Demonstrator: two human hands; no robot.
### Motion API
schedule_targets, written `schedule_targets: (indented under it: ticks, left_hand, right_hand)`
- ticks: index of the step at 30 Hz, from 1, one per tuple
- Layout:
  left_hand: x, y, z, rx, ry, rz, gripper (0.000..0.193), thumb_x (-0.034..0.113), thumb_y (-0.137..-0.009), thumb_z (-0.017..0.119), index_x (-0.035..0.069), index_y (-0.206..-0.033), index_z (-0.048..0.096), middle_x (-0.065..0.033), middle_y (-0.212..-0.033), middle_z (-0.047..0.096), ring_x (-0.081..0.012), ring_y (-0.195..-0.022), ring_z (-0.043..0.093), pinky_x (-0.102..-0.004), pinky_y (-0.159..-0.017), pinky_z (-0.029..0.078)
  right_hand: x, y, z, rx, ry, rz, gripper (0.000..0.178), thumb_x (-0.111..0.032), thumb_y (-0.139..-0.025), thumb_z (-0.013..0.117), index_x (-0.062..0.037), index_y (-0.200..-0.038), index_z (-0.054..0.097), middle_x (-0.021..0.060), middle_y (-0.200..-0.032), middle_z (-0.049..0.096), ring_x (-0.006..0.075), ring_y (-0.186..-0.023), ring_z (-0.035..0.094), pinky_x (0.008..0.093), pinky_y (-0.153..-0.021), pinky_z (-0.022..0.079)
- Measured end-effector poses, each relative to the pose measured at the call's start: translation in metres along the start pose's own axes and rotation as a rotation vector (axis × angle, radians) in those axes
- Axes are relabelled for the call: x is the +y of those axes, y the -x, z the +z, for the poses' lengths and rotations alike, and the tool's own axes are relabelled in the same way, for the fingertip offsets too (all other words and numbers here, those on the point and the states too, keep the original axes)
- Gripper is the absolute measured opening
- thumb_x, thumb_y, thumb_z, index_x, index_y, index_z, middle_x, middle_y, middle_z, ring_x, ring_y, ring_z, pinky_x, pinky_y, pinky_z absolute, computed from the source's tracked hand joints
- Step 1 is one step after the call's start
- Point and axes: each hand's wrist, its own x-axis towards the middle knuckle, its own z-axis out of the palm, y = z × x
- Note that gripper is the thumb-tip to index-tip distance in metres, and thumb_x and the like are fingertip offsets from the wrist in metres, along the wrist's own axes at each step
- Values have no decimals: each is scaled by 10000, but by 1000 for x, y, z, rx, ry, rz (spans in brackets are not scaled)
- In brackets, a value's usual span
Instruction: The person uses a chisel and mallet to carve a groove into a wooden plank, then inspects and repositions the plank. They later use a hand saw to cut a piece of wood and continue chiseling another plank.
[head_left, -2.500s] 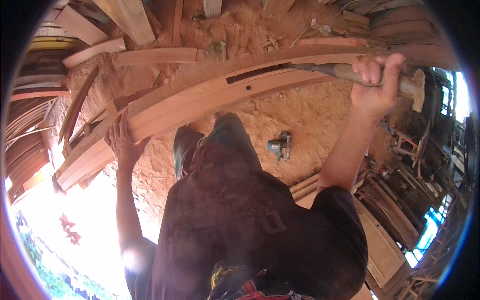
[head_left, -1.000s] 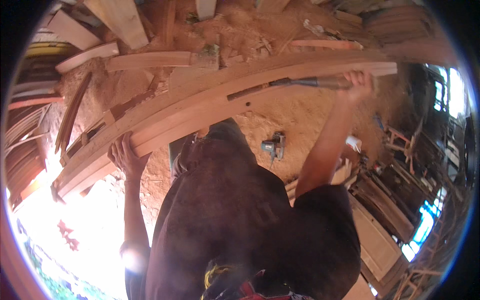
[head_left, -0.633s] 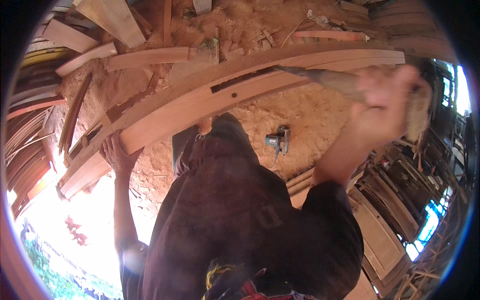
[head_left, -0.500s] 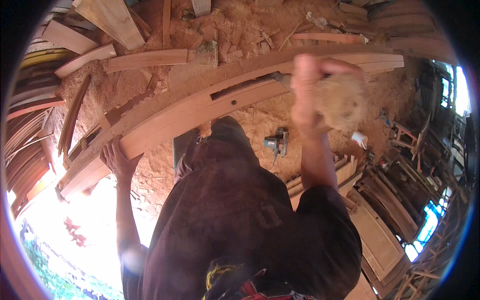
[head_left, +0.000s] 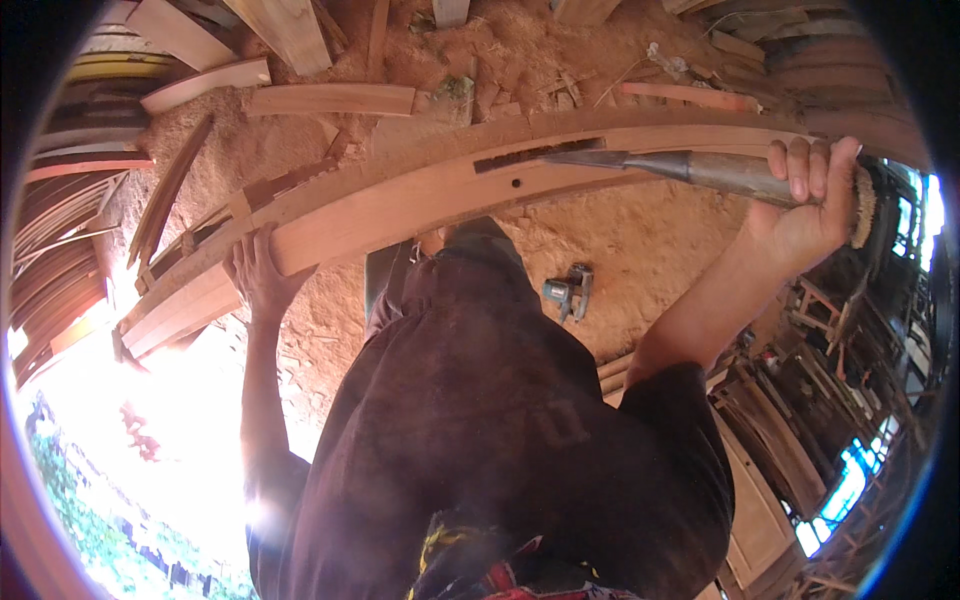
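A long wooden beam (head_left: 400, 215) lies across in front of me, with a dark narrow slot (head_left: 497, 159) and a small round hole (head_left: 516, 183) in its face. My left hand (head_left: 265, 270) is wrapped over the beam's edge near its left end. In my right hand (head_left: 815, 205) is a large chisel (head_left: 725, 170), held round its wooden handle near the frayed butt. The chisel slants low along the beam, its metal blade pointing left. Its tip is at the slot's right end; how deep it reaches I cannot tell.
A power tool (head_left: 570, 290) sits on the sawdust-covered floor beyond the beam's near side. Curved offcuts (head_left: 335, 99) and boards (head_left: 285, 35) lie on the far side. Stacked timber (head_left: 65, 260) stands at the left, and wooden panels (head_left: 760, 510) lie at the lower right.
My right hand has swung to the right and the chisel has tipped from steep to nearly flat along the beam. My left hand stays on the beam; the whole view has shifted slightly.
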Motion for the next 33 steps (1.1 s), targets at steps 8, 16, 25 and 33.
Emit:
schedule_targets:
  ticks: [8,16,25,33]
  left_hand:
    - [6,-2,1,22,-18,-4,908,518,-620,971,182,-1379,603,-104,-1315,645,-331,-1266,575,-553,-1151,336]
    - [1,-1,9,46,18,1,949,580,-598,961,189,-1388,608,-96,-1297,640,-332,-1248,577,-561,-1143,329]
    - [2,0,10,74,33,26,977,611,-601,953,171,-1400,605,-93,-1260,640,-327,-1238,581,-557,-1160,326]
    - [6,-10,2,80,16,41,959,596,-638,946,157,-1412,589,-116,-1307,655,-332,-1290,573,-531,-1154,333]
  right_hand:
    - [28,40,63,17,95,-94,251,-235,-1013,775,-136,-876,590,-59,-676,389,82,-553,375,305,-572,371]
    - [24,52,58,192,119,-71,260,-250,-1059,720,-138,-872,577,-69,-722,373,77,-641,385,306,-672,386]
    - [41,76,73,390,269,-131,289,-260,-1033,753,-105,-850,591,-28,-726,473,105,-628,460,321,-617,458]
    - [136,123,135,101,660,-450,264,-126,-865,851,-45,-1050,682,57,-849,689,187,-699,668,332,-627,532]
